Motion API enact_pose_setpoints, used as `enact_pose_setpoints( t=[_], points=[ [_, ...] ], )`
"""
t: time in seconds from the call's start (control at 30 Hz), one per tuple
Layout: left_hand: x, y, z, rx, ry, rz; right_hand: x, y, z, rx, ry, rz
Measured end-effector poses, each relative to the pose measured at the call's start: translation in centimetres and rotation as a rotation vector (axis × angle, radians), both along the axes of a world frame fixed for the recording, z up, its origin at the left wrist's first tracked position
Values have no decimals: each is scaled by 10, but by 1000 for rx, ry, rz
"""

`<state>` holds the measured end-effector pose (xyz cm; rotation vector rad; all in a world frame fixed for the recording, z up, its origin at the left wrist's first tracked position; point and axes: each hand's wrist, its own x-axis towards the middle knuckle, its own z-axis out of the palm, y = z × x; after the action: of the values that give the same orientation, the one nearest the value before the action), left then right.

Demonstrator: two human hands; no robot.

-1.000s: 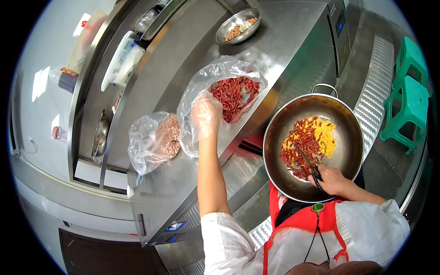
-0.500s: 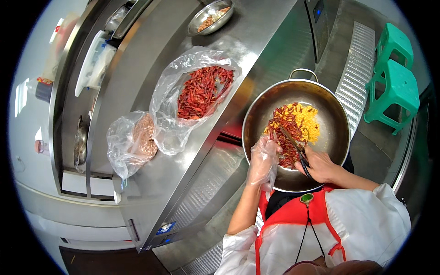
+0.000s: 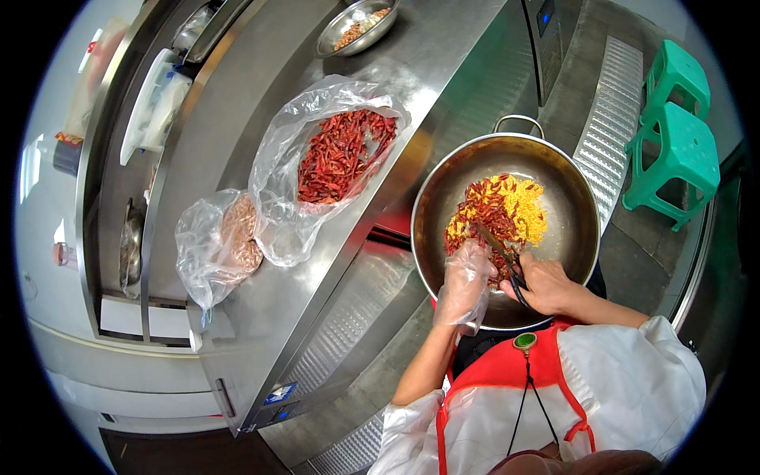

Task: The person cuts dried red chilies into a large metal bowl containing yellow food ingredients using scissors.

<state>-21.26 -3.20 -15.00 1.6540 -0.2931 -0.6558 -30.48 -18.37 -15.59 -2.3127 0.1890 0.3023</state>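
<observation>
In a wide metal pan lie cut dried red chilies and a heap of yellow crumbly bits. My right hand grips black-handled scissors, their dark blades pointing up and left over the chilies. Beside the blades, my left hand, in a clear plastic glove, has its fingers closed at the lower edge of the chili heap. Dried chilies seem to be in its grasp, though the fingertips are partly hidden.
Left of the pan, a steel counter carries an opened plastic bag of whole dried chilies, a bag of pinkish-brown bits and a steel bowl. Two green stools stand on the floor at right.
My gloved left hand has moved down, closer to the chili heap and the scissors; the chilies it held up are less visible. The whole view has shifted slightly.
</observation>
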Motion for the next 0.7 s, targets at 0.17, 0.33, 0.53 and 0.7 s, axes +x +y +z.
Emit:
enact_pose_setpoints(
  t=[0.17, 0.33, 0.53, 0.7],
  points=[
    [-6, -2, -10, -60, 88, 20, 0, 1, 3, 6, -12, -1],
    [-8, -3, -11, 10, 39, -12, -1, -1, -3, -3, 48, 12],
    [-9, -1, -11, 38, 22, -28, -2, 0, -3, -9, 26, 8],
    [-9, 0, -28, 45, -32, -15, -3, 1, -11, -59, 50, 22]
  ],
)
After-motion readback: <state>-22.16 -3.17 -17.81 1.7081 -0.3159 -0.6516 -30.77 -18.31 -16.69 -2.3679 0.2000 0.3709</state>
